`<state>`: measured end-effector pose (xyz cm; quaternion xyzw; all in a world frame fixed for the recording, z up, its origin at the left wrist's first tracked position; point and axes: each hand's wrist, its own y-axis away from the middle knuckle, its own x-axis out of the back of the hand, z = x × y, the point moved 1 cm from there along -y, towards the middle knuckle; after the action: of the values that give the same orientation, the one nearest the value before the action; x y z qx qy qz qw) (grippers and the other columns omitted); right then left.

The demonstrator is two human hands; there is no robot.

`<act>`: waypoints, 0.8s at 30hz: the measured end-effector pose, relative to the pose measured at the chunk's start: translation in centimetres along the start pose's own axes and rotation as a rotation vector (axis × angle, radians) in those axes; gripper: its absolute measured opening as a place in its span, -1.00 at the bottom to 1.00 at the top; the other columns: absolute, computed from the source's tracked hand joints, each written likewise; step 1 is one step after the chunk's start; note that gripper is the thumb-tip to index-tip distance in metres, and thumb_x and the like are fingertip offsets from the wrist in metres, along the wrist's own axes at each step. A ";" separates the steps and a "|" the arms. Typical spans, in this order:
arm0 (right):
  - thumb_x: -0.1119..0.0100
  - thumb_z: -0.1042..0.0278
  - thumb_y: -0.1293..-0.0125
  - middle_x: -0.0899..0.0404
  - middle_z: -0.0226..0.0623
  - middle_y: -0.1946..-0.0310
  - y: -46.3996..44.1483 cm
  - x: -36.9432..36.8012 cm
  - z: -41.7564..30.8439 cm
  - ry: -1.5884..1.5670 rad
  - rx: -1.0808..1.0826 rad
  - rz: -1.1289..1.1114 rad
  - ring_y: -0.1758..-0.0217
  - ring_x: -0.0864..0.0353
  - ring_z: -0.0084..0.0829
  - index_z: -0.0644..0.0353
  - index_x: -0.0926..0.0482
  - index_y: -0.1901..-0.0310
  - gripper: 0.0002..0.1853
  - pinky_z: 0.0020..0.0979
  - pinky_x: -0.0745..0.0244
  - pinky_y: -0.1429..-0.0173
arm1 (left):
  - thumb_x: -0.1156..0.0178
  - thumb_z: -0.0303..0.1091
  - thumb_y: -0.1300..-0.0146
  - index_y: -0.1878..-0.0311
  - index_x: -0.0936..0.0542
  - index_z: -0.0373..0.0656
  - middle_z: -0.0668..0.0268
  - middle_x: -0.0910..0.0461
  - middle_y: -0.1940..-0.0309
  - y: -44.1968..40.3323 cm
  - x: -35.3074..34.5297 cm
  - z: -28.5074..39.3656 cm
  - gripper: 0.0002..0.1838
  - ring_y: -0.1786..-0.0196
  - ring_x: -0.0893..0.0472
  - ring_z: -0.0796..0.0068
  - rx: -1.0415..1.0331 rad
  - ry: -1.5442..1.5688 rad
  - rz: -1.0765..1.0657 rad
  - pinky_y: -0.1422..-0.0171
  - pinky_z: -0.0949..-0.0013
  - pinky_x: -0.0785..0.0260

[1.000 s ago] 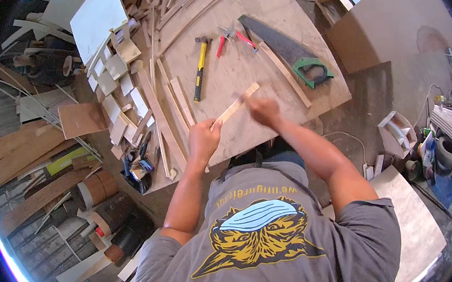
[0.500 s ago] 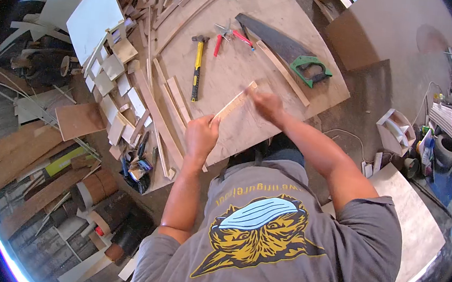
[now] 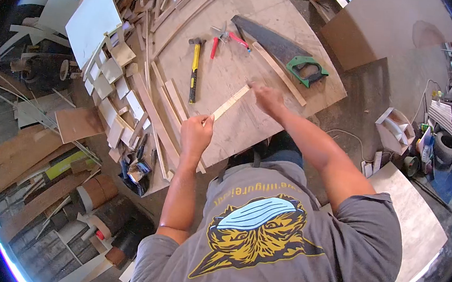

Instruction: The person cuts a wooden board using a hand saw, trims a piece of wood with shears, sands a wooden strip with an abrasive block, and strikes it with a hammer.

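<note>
A short, pale wooden strip (image 3: 230, 103) slants above the plywood tabletop. Its lower left end is pinched by my left hand (image 3: 196, 134). At the strip's upper right end is my right hand (image 3: 268, 100), its fingers closed around a small dark thing too blurred to make out. Beyond the strip lie a yellow and black hammer (image 3: 194, 71), red-handled pliers (image 3: 225, 38) and a handsaw with a green handle (image 3: 306, 70). A longer wooden strip (image 3: 279, 73) rests alongside the saw.
Scrap wood pieces (image 3: 111, 72) pile along the left part of the plywood table (image 3: 237, 136), with long strips (image 3: 156, 108) beside them. A black container (image 3: 135, 179) with small items is at the near left corner. Boards cover the floor at left.
My left hand has shifted slightly left and down with the strip. My right hand has moved a little along the strip's far end, and the strip looks turned.
</note>
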<state>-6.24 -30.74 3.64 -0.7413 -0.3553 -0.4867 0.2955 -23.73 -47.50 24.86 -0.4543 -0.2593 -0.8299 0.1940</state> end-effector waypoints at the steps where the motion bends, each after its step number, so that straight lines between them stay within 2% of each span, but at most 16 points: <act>1: -0.02 0.48 -0.37 -0.76 -0.26 0.33 -0.1 -0.6 0.4 0.031 -0.034 -0.006 0.38 -0.79 -0.18 -0.16 -0.49 -0.39 -0.45 -0.09 -0.60 0.47 | -0.27 -0.10 -0.37 0.14 -0.81 -0.22 -0.09 -0.73 0.37 -0.1 0.1 0.1 -0.64 0.24 -0.75 -0.12 0.012 -0.006 -0.006 0.07 0.03 -0.57; 2: -0.02 0.48 -0.36 -0.76 -0.28 0.32 -0.3 -1.1 0.7 0.063 -0.067 -0.010 0.38 -0.79 -0.18 -0.19 -0.49 -0.39 -0.43 -0.10 -0.60 0.48 | -0.26 -0.09 -0.37 0.14 -0.81 -0.22 -0.09 -0.73 0.36 -0.3 0.2 0.2 -0.64 0.23 -0.75 -0.11 0.024 -0.013 -0.011 0.06 0.03 -0.57; 3: -0.01 0.50 -0.37 -0.76 -0.26 0.33 -0.4 3.3 -1.3 -0.055 -0.016 -0.121 0.39 -0.79 -0.17 -0.18 -0.50 -0.37 -0.45 -0.10 -0.60 0.48 | -0.26 -0.09 -0.37 0.14 -0.82 -0.21 -0.09 -0.73 0.36 -0.4 0.4 0.2 -0.64 0.23 -0.75 -0.12 0.025 -0.007 -0.014 0.06 0.03 -0.57; 6: -0.01 0.48 -0.37 -0.74 -0.24 0.36 -0.1 3.1 -0.4 -0.064 -0.038 -0.036 0.40 -0.78 -0.14 -0.16 -0.52 -0.35 -0.47 -0.08 -0.60 0.47 | -0.27 -0.08 -0.36 0.14 -0.82 -0.20 -0.08 -0.73 0.35 -0.2 0.2 0.0 -0.64 0.23 -0.75 -0.12 0.024 0.002 -0.009 0.05 0.02 -0.57; 7: -0.03 0.46 -0.37 -0.70 -0.26 0.41 -0.9 2.9 0.6 0.011 -0.170 -0.160 0.41 -0.77 -0.15 -0.16 -0.49 -0.36 -0.46 -0.10 -0.59 0.48 | -0.27 -0.08 -0.36 0.14 -0.82 -0.20 -0.08 -0.73 0.34 -0.3 -0.2 -0.5 -0.64 0.23 -0.75 -0.12 0.011 -0.001 0.005 0.05 0.02 -0.58; 10: -0.05 0.45 -0.36 -0.71 -0.25 0.39 -0.4 1.8 -0.2 -0.041 -0.007 -0.030 0.38 -0.78 -0.17 -0.17 -0.49 -0.36 -0.46 -0.10 -0.59 0.47 | -0.27 -0.07 -0.36 0.14 -0.82 -0.19 -0.10 -0.73 0.33 -0.5 0.2 0.0 -0.64 0.21 -0.75 -0.13 0.006 -0.006 0.003 0.04 0.02 -0.58; 11: -0.05 0.46 -0.35 -0.72 -0.22 0.37 0.5 1.7 -0.5 -0.147 0.033 -0.031 0.36 -0.77 -0.15 -0.19 -0.50 -0.36 -0.45 -0.07 -0.58 0.45 | -0.27 -0.07 -0.36 0.14 -0.82 -0.19 -0.11 -0.73 0.33 -0.5 0.4 0.1 -0.64 0.20 -0.75 -0.13 0.016 -0.006 -0.004 0.04 0.02 -0.58; 14: -0.07 0.47 -0.34 -0.71 -0.22 0.40 0.3 2.8 -0.3 -0.040 -0.151 -0.085 0.40 -0.76 -0.13 -0.20 -0.49 -0.39 -0.42 -0.05 -0.58 0.44 | -0.28 -0.12 -0.35 0.13 -0.81 -0.22 -0.10 -0.72 0.42 -0.7 -0.4 -0.8 -0.66 0.30 -0.75 -0.07 0.008 0.013 0.012 0.11 0.08 -0.57; 17: -0.02 0.50 -0.33 -0.68 -0.13 0.46 1.2 0.3 -1.5 -0.131 -0.179 -0.020 0.47 -0.72 -0.05 -0.35 -0.35 -0.52 -0.27 -0.03 -0.55 0.49 | -0.29 -0.19 -0.34 0.12 -0.78 -0.28 -0.04 -0.68 0.51 -0.8 0.5 0.5 -0.69 0.40 -0.71 0.08 0.155 0.113 -0.025 0.20 0.13 -0.50; 20: -0.01 0.51 -0.34 -0.68 -0.12 0.45 1.9 0.8 -3.1 -0.249 -0.076 0.061 0.50 -0.71 -0.05 -0.33 -0.34 -0.54 -0.26 -0.02 -0.55 0.49 | -0.29 -0.22 -0.34 0.10 -0.75 -0.32 0.05 -0.63 0.57 -0.7 -1.2 -2.0 -0.69 0.47 -0.63 0.27 0.135 0.285 0.024 0.27 0.19 -0.41; 21: -0.01 0.47 -0.35 -0.70 -0.14 0.44 1.6 0.6 -2.5 -0.124 -0.240 0.013 0.49 -0.72 -0.08 -0.20 -0.42 -0.48 -0.35 -0.01 -0.57 0.45 | -0.29 -0.22 -0.34 0.10 -0.75 -0.32 0.06 -0.62 0.57 -0.5 -1.5 -2.5 -0.69 0.46 -0.62 0.31 0.154 0.297 0.001 0.28 0.19 -0.40; 24: -0.01 0.51 -0.32 -0.67 -0.14 0.49 0.6 -0.9 -2.1 -0.165 -0.349 0.054 0.52 -0.70 -0.05 -0.20 -0.42 -0.48 -0.33 0.03 -0.55 0.45 | -0.29 -0.20 -0.36 0.09 -0.75 -0.33 0.12 -0.59 0.58 -0.9 -2.1 -3.5 -0.67 0.45 -0.58 0.41 0.181 0.344 -0.035 0.30 0.21 -0.37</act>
<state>-7.07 -32.97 3.44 -0.8279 -0.2684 -0.4705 0.1451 -25.45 -48.70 21.27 -0.2819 -0.3040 -0.8718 0.2610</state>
